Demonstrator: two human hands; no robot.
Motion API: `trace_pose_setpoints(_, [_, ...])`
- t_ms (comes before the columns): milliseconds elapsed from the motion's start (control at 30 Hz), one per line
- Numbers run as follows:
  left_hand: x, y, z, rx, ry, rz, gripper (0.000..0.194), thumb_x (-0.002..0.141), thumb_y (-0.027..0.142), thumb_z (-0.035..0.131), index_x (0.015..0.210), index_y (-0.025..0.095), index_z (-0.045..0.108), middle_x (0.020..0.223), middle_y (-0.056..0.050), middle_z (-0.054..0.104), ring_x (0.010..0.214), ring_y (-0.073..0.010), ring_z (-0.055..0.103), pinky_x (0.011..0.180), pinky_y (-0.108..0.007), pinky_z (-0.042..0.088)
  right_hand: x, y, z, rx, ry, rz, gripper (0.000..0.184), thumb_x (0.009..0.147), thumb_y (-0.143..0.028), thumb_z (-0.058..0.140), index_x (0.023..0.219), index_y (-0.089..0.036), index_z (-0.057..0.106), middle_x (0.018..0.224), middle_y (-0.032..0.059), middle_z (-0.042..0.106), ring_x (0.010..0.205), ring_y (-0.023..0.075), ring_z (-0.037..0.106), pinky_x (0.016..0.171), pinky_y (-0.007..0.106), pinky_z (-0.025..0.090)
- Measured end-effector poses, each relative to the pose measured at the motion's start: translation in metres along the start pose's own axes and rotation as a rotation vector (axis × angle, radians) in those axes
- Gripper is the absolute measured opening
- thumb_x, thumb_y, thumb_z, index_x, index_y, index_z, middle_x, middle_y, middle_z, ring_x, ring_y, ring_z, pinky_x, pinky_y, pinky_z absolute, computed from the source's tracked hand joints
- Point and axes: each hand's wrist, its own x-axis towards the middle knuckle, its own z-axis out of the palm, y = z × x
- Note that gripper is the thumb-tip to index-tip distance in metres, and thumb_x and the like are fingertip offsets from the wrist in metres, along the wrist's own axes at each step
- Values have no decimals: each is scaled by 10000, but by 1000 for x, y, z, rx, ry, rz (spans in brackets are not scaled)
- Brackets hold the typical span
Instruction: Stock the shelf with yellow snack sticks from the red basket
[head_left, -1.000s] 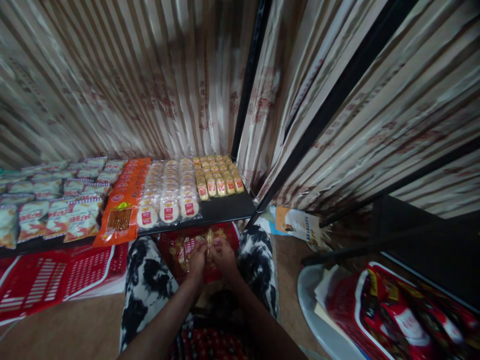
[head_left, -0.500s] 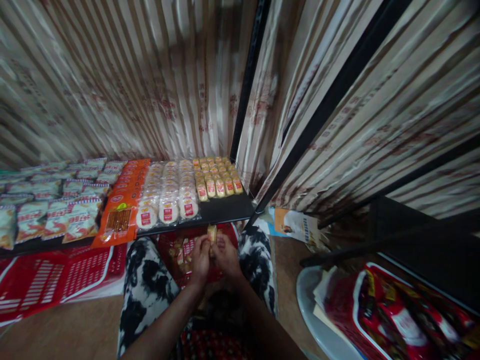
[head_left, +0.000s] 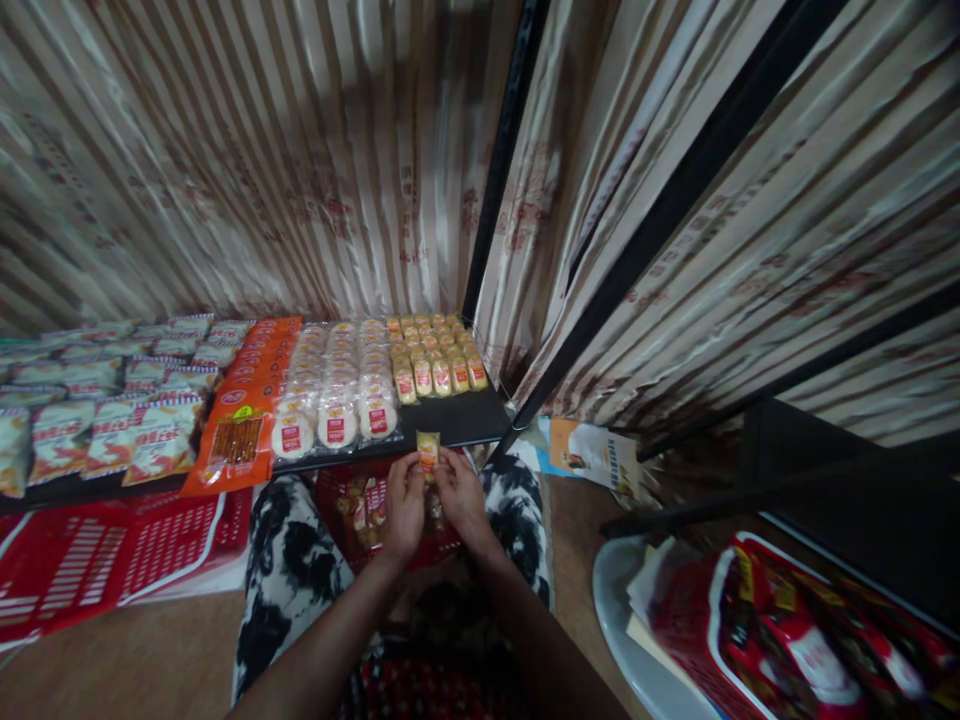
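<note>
In the head view, a person's left hand (head_left: 406,505) and right hand (head_left: 460,500) pinch a small yellow packet (head_left: 428,452) between them, above a red basket (head_left: 327,490), near a black shelf's (head_left: 476,418) front edge.

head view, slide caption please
Left hand and right hand hold a small yellow snack packet above a red basket, near a stocked shelf.

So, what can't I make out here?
In the head view:
Lettering on the small yellow packet: too small, blurred.
Part of the central red basket: hidden by the left hand and right hand.
Leftmost snack bag: cut off by the left edge.
Some red packages, lower right: cut off by the bottom edge.
</note>
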Motion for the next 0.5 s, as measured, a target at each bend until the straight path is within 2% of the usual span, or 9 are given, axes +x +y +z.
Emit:
trace_pose_setpoints(267, [21, 20, 3, 68, 24, 79, 264, 789, 162, 444, 986, 189, 617, 1052, -61, 633, 990, -177, 579, 932, -353, 446, 24, -20, 0, -75, 60, -40, 331, 826, -208, 444, 1095, -179, 636, 974, 77, 643, 824, 175, 610, 793, 304, 486])
trace_pose_setpoints(500, [48, 26, 9, 131, 25, 88, 275, 795, 175, 443, 1009, 174, 616, 1101, -84, 641, 1055, -194, 564, 993, -382, 406, 56, -20, 11, -124, 79, -101, 337, 830, -168, 428, 1094, -173, 639, 978, 82, 653, 879, 182, 602, 814, 289, 471])
